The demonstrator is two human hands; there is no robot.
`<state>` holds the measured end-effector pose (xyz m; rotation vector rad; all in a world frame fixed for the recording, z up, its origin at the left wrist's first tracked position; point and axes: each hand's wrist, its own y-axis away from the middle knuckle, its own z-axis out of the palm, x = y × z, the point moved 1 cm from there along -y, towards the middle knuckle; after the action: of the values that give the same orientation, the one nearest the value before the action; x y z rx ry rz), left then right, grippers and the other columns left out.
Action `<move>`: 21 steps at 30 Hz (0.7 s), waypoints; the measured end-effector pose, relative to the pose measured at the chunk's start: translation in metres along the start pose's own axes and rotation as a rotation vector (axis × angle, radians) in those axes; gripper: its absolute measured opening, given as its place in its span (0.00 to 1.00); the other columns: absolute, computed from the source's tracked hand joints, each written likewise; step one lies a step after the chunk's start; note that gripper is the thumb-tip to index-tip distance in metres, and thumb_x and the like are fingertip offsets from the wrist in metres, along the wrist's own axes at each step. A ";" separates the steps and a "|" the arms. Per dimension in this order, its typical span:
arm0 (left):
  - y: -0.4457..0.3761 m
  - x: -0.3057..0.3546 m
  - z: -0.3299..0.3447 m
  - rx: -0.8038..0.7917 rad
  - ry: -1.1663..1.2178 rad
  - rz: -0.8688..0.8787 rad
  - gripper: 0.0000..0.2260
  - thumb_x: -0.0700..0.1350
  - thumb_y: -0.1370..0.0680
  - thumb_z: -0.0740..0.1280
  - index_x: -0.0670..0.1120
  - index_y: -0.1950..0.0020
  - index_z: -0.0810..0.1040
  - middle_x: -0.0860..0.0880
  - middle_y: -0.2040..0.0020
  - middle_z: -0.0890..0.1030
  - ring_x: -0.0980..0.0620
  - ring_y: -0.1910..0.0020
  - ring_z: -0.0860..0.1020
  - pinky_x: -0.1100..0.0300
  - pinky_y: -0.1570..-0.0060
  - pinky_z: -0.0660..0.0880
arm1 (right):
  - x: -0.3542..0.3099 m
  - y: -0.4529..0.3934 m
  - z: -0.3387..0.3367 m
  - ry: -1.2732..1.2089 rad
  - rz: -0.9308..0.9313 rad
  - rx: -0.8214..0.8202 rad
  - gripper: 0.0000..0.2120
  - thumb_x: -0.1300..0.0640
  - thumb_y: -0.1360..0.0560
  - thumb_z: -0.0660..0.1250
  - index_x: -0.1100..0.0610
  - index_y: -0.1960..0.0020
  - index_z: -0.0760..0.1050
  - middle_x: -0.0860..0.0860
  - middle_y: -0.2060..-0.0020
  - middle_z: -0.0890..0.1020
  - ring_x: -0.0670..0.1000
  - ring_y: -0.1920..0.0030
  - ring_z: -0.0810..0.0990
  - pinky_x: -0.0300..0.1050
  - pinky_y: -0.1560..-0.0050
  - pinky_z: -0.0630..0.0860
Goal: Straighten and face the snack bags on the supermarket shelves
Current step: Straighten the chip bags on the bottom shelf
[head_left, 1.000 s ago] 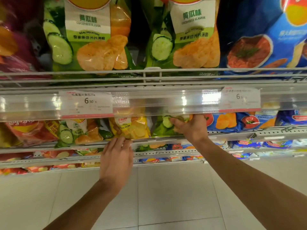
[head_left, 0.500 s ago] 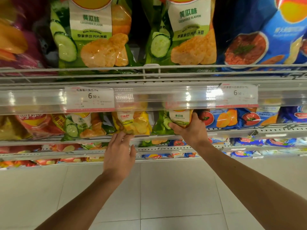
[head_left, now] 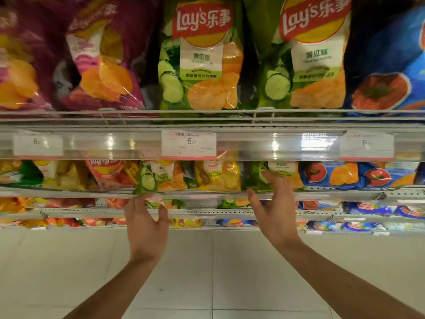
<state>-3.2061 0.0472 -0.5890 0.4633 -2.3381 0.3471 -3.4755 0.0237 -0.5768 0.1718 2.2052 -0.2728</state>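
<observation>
Across the top shelf (head_left: 207, 122), big cucumber bags (head_left: 202, 65) standing upright, fronts out, looking done. Below, on the middle shelf (head_left: 345, 194), smaller snack bags (head_left: 216, 174) leaning and overlapping (more facing left, by the look). Down at the rail, left hand (head_left: 146, 226) loose-fingered, gripping nothing; right hand (head_left: 273, 203) spread wide, fingertips at a small green cucumber bag (head_left: 273, 173).

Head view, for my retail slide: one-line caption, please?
Both hands, left and right, open, reach toward cucumber Lay's bags on the second shelf.
</observation>
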 end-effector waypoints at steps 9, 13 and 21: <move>-0.082 -0.006 -0.013 -0.170 0.260 0.018 0.31 0.57 0.33 0.78 0.58 0.35 0.66 0.53 0.38 0.76 0.55 0.37 0.73 0.59 0.36 0.70 | -0.031 -0.052 0.084 -0.062 0.336 -0.300 0.52 0.37 0.43 0.82 0.51 0.26 0.64 0.50 0.33 0.74 0.54 0.32 0.73 0.55 0.30 0.73; -0.106 -0.015 0.006 -0.340 0.320 -0.024 0.39 0.59 0.38 0.81 0.54 0.32 0.66 0.57 0.40 0.79 0.58 0.40 0.77 0.60 0.37 0.71 | -0.023 -0.073 0.101 0.023 0.331 -0.340 0.46 0.40 0.42 0.84 0.50 0.29 0.69 0.51 0.35 0.78 0.55 0.32 0.75 0.52 0.31 0.74; -0.139 -0.034 0.016 -0.427 0.255 -0.116 0.26 0.61 0.43 0.81 0.57 0.49 0.79 0.64 0.57 0.80 0.69 0.59 0.78 0.74 0.56 0.70 | -0.027 -0.077 0.109 -0.092 0.404 -0.253 0.28 0.52 0.36 0.84 0.45 0.43 0.73 0.36 0.54 0.77 0.43 0.46 0.76 0.25 0.59 0.69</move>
<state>-3.1345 -0.0759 -0.6079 0.3215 -2.0492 -0.1429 -3.3924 -0.0794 -0.6096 0.4466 2.0376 0.2162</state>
